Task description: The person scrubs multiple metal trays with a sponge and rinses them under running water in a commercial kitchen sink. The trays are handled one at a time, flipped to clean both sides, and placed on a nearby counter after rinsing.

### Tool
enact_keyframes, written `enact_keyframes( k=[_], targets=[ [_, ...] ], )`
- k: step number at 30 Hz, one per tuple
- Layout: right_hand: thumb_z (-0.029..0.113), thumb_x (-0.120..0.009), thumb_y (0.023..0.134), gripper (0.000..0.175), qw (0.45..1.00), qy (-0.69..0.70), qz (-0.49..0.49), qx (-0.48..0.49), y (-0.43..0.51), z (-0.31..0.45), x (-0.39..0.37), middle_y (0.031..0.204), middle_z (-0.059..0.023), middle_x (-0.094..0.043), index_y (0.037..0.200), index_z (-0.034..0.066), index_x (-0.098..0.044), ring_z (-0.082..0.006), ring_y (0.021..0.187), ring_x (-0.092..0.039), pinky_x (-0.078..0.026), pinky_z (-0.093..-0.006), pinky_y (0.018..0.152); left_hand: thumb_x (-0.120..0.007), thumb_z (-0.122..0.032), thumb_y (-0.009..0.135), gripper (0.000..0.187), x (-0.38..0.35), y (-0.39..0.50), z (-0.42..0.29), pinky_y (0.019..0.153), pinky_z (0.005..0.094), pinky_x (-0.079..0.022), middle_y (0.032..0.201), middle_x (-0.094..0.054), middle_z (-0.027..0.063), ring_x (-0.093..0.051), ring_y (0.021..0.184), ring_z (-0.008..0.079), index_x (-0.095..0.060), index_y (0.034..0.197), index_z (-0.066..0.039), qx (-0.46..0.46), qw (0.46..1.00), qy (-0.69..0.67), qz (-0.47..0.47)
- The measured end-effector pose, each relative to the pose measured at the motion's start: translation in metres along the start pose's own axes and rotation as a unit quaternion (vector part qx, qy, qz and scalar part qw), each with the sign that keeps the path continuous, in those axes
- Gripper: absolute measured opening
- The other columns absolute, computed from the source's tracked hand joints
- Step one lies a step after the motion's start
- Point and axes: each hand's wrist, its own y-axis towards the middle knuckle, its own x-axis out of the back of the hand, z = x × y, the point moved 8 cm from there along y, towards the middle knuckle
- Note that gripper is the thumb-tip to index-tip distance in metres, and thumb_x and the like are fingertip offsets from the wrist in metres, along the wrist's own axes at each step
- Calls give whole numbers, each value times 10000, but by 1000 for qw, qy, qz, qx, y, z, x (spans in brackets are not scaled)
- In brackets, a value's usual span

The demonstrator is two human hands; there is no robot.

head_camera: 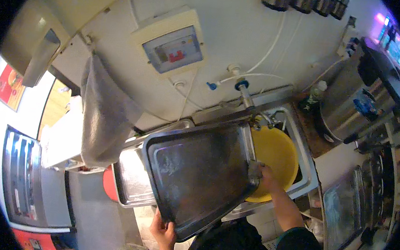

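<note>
A large dark metal baking tray [203, 174] is tilted over the left part of the sink, its inner face towards me. My left hand [164, 229] grips its lower left corner, thumb on the rim. At the tray's right rim, my right hand [263, 174] presses a greyish scrubber or cloth [254, 170] against the edge; its exact kind is unclear. Behind that hand a round yellow basin [276, 159] sits in the steel sink [305, 168], under the metal tap [246, 97]. A shiny steel tray [133, 186] lies left of the dark one, partly covered by it.
A grey towel [102, 117] hangs from the wall at left, below an electrical box [172, 47]. Right of the sink stand a bottle [317, 93] and a large steel container [350, 101] on a brown board [311, 141]. More trays [343, 206] stand at lower right.
</note>
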Motion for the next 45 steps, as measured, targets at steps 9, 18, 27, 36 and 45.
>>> enact_keyframes(
  k=[9,18,27,36,45],
  targets=[
    [234,-478,882,269,981,-163,-104,38,-17,34,-46,907,-79,-589,1042,26,-534,-194,891,-561,-469,-375,756,-558,73,630,127,-42,-31,-95,743,303,-499,1136,-519,267,-602,950,331,-453,672,16,-160,974,158,39],
    [329,-381,913,383,996,-16,47,77,-64,63,-102,1095,-109,-550,1155,49,-480,-247,937,-556,-460,-403,822,-659,25,596,140,-58,-49,-124,650,280,-525,1056,-551,289,-648,775,280,-558,691,3,-235,959,159,7],
    [122,-417,853,343,996,60,-45,43,-27,24,14,1041,-134,-571,1185,60,-479,-289,932,-563,-499,-443,753,-663,22,600,180,-49,-39,-116,687,315,-514,1186,-419,356,-580,964,375,-531,720,2,-193,977,92,21],
    [199,-464,871,263,892,-311,4,329,-234,185,-140,1104,-65,-561,1037,43,-595,-222,1042,-512,-390,-330,899,-725,-132,551,233,-94,-48,-148,547,264,-500,1276,-356,320,-647,708,249,-552,676,-36,-166,966,93,177],
    [265,-534,852,294,786,-515,-28,342,-352,253,-239,736,-172,-589,898,-24,-562,-315,700,-590,-449,-365,642,-697,-313,666,322,-164,-84,-191,495,269,-511,1324,-223,361,-645,664,268,-597,890,-104,-297,911,127,256]
  ],
)
